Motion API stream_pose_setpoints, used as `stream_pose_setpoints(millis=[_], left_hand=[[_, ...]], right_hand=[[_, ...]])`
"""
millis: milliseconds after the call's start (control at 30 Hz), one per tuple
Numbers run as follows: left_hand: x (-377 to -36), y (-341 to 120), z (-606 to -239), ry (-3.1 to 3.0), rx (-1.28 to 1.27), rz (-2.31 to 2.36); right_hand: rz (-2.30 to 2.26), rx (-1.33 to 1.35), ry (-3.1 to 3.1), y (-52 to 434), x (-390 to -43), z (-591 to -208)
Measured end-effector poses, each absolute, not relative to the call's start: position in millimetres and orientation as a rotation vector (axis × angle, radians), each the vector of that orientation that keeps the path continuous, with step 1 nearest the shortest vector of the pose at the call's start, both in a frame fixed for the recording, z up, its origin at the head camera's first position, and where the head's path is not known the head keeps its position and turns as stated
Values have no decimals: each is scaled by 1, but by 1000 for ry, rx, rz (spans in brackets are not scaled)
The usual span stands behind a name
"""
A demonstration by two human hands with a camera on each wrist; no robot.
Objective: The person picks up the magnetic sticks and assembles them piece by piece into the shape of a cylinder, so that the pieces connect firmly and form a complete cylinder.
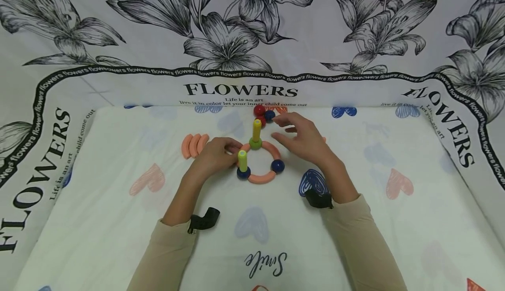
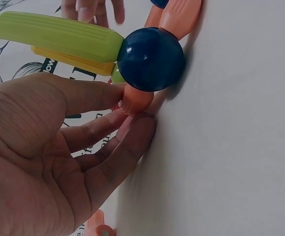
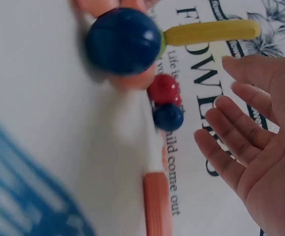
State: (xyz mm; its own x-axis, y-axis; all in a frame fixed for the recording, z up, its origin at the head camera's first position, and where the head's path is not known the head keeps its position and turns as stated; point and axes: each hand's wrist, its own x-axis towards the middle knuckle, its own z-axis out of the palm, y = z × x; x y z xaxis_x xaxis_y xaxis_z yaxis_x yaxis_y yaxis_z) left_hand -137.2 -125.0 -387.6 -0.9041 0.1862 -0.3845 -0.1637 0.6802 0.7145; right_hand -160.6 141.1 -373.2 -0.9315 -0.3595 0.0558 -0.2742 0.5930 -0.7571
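Toy ring lies flat on the white cloth, between the two hands, in the head view. It is made of orange curved bits, two dark blue balls and a green ball. A yellow stick stands up on the green ball, and a lime stick stands up on the near blue ball. Behind the ring sit red balls and a small blue ball; the yellow stick hides some of the red. Three loose orange bits lie side by side just left of the left hand. Past the right hand, only an orange tip pokes out. The left wrist view shows better what the left hand does: its thumb and fingers pinch the ring's left orange piece, beside the near blue ball. Low down, one orange end has a grey dot. The right wrist view shows the right hand's palm, its fingers loosely spread and holding nothing. It also shows a long orange bar.
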Motion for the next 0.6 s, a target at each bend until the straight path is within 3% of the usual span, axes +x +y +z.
stream_pose_setpoints(millis=[600], left_hand=[[-137, -125, -391, 2481, 26, 1113]], right_hand=[[-722, -330, 2899, 185, -158, -388]])
